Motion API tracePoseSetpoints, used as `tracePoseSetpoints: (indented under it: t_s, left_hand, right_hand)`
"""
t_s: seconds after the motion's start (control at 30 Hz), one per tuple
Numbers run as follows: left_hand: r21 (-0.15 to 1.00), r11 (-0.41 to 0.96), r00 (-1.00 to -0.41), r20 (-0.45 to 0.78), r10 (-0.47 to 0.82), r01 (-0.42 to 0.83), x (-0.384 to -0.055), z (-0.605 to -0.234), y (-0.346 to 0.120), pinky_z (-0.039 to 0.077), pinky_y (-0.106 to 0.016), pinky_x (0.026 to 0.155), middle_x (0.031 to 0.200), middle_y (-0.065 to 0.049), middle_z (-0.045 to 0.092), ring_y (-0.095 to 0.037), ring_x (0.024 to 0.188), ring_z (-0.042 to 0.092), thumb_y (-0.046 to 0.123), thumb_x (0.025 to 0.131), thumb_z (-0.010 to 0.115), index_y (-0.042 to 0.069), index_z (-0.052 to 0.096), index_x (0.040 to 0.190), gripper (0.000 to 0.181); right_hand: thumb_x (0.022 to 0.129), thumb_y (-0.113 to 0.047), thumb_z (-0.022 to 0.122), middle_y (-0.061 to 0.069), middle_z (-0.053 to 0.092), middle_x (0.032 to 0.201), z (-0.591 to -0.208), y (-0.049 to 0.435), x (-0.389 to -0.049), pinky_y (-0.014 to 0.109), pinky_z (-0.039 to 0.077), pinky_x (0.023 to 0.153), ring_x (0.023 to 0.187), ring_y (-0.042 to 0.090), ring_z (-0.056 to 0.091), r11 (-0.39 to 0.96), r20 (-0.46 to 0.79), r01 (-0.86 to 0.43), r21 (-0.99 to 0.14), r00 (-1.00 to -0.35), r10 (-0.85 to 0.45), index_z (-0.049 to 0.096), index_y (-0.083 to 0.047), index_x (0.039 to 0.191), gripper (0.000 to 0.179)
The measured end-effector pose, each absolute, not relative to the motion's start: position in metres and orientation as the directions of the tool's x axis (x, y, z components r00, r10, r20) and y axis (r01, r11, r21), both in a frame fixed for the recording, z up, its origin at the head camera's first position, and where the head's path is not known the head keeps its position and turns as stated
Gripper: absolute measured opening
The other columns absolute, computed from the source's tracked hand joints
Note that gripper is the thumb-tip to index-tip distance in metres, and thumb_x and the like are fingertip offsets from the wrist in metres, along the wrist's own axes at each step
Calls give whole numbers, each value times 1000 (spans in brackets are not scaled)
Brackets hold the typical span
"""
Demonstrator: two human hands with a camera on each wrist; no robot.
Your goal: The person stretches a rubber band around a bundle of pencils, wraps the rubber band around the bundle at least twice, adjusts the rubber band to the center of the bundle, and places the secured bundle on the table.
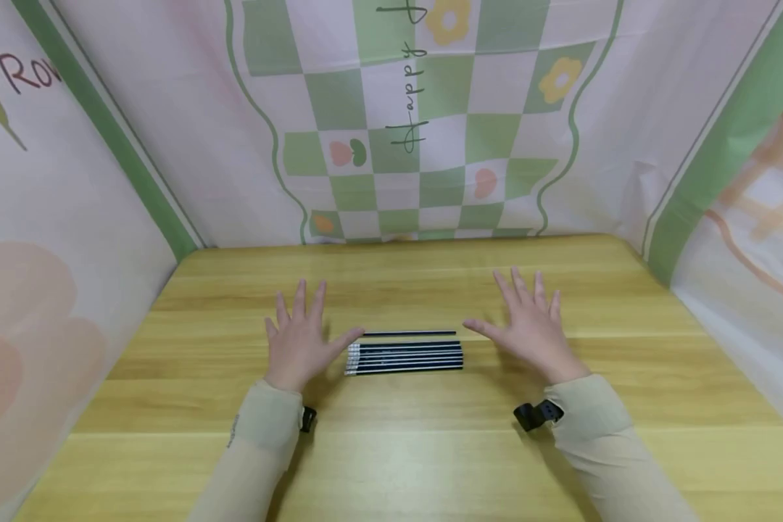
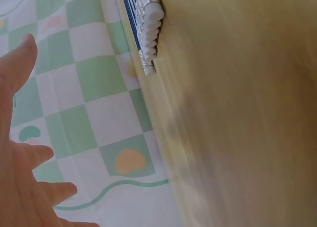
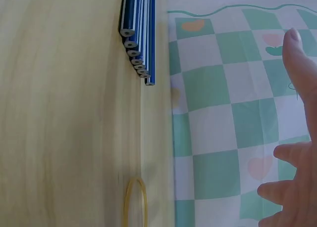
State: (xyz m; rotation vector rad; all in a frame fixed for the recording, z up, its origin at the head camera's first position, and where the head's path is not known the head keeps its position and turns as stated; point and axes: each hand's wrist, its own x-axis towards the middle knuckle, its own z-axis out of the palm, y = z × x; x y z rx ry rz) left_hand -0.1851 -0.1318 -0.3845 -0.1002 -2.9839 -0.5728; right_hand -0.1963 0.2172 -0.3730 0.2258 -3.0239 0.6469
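Observation:
Several dark blue pencils with pale stripes [image 1: 407, 358] lie side by side in a row on the wooden table, white erasers [image 2: 152, 12] to the left. Their flat, unsharpened ends [image 3: 132, 45] face right. Just beyond the row, a single pencil [image 1: 409, 333] lies parallel to it. Spread wide, my left hand [image 1: 296, 351] is beside the eraser ends, its thumb overlapping the single pencil's left end in the head view. My right hand [image 1: 533, 335] has its fingers fanned out right of the pencils, thumb toward them. Both hands hold nothing.
A yellow rubber band [image 3: 135, 197] lies on the table in the right wrist view; the right hand hides it in the head view. The wooden table [image 1: 404, 449] ends at a patterned cloth [image 1: 398, 174] behind, with more cloth at both sides.

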Motion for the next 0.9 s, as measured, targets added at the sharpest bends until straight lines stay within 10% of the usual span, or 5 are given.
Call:
tracePoseSetpoints:
  t_s: [0.47,0.9]
  left_hand:
    - [453,881,-990,93,108,138,-189,-388,-130,33,-70,110,163,-19,20,-50,145,26,80,82,53,15,15,160,108]
    - [671,734,-982,-49,181,102,-195,-387,-123,25,-62,119,162,-10,28,-40,149,23,68,80,69,18,19,159,107]
  right_hand:
    - [91,-62,59,23,6,165,-373,212,-201,77,12,112,148,53,4,748,-10,-131,-651,-983,-182,3,-16,161,100]
    - [95,-49,62,21,30,159,-382,185,-202,61,32,115,140,49,35,565,-2,-139,-813,-970,-242,22,-7,157,85]
